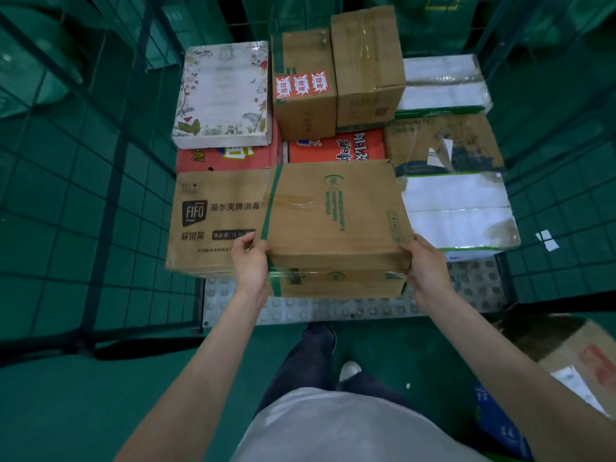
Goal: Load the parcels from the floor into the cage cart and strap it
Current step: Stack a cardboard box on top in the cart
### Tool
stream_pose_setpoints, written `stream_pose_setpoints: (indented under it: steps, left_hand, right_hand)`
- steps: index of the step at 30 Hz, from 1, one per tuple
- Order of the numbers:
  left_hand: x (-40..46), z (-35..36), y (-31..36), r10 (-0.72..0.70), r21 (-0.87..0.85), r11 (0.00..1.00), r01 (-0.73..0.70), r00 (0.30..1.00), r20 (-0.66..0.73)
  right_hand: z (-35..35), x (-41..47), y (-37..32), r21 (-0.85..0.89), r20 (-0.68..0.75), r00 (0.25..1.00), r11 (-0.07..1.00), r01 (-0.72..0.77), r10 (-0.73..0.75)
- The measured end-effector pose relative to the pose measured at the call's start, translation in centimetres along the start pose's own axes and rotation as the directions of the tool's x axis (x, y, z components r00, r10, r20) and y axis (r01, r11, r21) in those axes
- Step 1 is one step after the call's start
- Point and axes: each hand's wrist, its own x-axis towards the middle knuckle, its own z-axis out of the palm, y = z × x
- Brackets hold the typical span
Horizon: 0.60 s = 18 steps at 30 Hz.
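Observation:
A brown cardboard box with green print [333, 211] is at the front of the green cage cart [100, 195], lying over a second similar box. My left hand [250, 265] grips its near left corner and my right hand [425, 266] grips its near right corner. Left of it sits a brown FIFO carton [213, 221]. Behind lie red cartons [336, 150], a floral white box [221, 95], two upright brown boxes [333, 78] and plastic-wrapped white packs [456, 211].
The cart's studded metal floor [333, 308] shows at its open front edge. Green mesh walls stand left and right [560, 195]. More parcels [580, 361] lie on the green floor at the right, beside my legs and shoe [348, 370].

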Motion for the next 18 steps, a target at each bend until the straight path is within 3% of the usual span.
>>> stream_pose_setpoints:
  steps: [8, 18]
  left_hand:
    - [10.9, 4.7, 5.9, -0.017, 0.047, 0.999, 0.017, 1.000, 0.011]
    - [20.5, 10.8, 8.7, 0.014, 0.047, 0.999, -0.016, 0.999, 0.033]
  right_hand:
    - [6.9, 8.0, -5.5, -0.069, -0.058, 0.998, 0.997, -0.043, 0.039]
    - [12.6, 19.7, -9.3, -0.021, -0.059, 0.997, 0.998, -0.057, 0.055]
